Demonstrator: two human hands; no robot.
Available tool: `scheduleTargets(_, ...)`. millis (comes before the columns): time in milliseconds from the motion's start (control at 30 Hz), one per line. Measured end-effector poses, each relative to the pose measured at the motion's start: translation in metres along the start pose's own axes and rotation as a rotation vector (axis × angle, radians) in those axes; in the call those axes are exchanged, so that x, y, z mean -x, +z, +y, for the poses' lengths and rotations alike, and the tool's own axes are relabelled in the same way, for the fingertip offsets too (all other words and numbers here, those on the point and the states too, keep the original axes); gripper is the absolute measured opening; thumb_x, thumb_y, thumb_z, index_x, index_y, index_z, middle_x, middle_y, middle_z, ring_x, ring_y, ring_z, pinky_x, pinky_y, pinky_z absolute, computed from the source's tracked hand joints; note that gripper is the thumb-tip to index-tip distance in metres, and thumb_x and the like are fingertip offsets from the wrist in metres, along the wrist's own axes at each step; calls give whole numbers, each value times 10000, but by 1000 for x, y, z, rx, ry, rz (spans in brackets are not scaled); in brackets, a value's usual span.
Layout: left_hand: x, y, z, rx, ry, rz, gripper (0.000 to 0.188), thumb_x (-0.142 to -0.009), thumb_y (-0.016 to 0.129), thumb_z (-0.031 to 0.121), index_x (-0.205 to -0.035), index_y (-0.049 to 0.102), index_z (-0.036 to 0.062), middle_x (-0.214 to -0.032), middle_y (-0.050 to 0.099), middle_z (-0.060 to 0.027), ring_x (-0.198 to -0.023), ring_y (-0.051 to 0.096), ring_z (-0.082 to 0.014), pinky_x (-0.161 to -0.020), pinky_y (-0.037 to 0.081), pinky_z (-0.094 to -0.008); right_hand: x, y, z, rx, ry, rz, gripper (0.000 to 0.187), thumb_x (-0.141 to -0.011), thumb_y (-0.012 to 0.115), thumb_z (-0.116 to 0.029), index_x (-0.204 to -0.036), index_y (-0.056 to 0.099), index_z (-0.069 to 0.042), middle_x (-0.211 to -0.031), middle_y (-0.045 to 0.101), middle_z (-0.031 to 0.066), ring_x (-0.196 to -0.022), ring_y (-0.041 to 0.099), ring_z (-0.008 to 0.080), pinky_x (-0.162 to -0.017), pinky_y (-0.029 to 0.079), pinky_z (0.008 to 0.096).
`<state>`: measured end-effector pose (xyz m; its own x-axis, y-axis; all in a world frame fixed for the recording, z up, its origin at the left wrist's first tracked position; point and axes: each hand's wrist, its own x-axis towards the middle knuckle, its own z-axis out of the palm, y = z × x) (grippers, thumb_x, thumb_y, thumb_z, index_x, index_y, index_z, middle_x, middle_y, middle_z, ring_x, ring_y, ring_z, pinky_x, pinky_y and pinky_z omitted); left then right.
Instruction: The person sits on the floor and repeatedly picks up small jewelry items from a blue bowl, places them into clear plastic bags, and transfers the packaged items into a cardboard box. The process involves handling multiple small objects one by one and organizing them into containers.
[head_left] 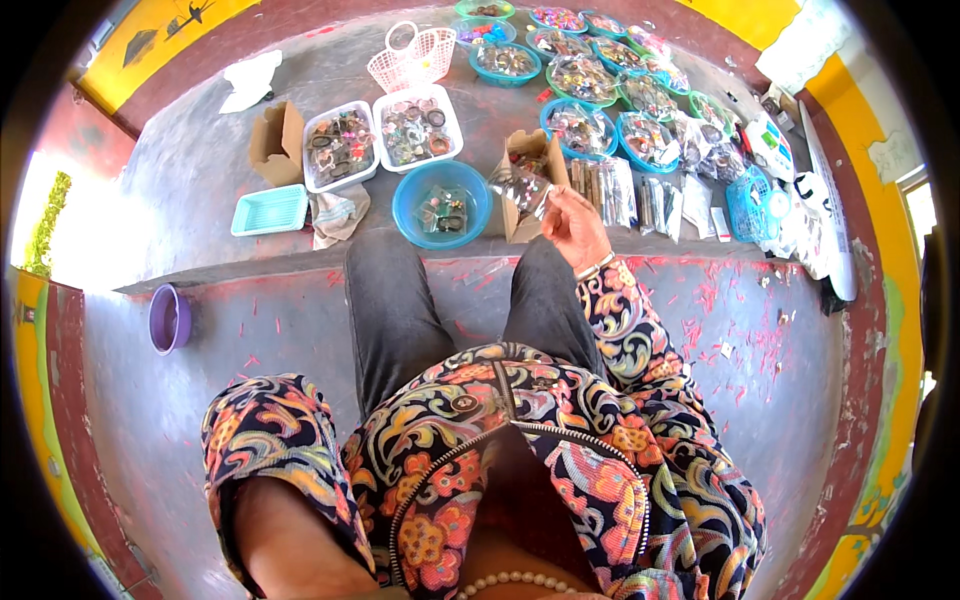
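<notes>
1. Right hand (573, 226): raised over the front edge of the grey raised platform (200, 180), fingers pinched on a clear plastic packet (522, 186) of small items; the packet hangs just above an open brown cardboard box (528, 180).
2. Left hand: out of view; only the patterned sleeve (262, 440) shows at the lower left, so its grip cannot be told.
3. Front edge of platform, left to right: pale blue flat tray (270, 210), folded cloth (338, 213), round blue bowl (441, 203) with a few small pieces, the cardboard box, then a row of upright clear packets (610, 190).
4. Behind these: a small empty cardboard box (279, 143), two white rectangular trays (340, 146) of mixed trinkets, and a pink openwork basket (413, 57).
5. Right half and far edge: many round teal and green bowls (580, 127) of bagged trinkets, set close together, rims touching or nearly so.
6. Right corner: a blue mesh basket (750, 203) and white packages.
7. Open room: the platform's left part is bare; the lower floor (780, 400) is bare save a purple bowl (169, 318) at far left.
</notes>
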<state>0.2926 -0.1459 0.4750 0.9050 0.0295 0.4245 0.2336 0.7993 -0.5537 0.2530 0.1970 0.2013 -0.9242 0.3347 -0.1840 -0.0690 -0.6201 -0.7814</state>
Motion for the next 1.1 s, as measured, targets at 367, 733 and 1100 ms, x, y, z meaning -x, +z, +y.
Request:
scheduleTargets(367,-2,-1,1,-306,275,-99,431,-682,567,-33,-1101,470,-61,-1113,513,-168,-1067,458,-218,-889,381,-317,28,49,-1,-131,25,-207,77,-833,505,-150,-821,510,-74,-567,566,64,-455,547,151,-433,433,241)
scheduleTargets(733,94,-16,75,959,-905,-1012,216,-703,612,82,-901,553,20,-984,544,-161,-933,529,-356,-767,449,-437,36,71,-11,-105,59,-225,118,-819,502,-144,-840,531,-32,-641,564,64,-452,521,140,-404,425,229)
scheduleTargets(1100,188,-48,164,1091,-1344,-1532,227,-754,598,111,-960,569,20,-845,610,-48,-773,573,-172,-699,434,-321,45,94,-13,111,125,-146,182,-828,544,-246,-832,563,-64,-793,625,82,-502,518,107,-419,383,200)
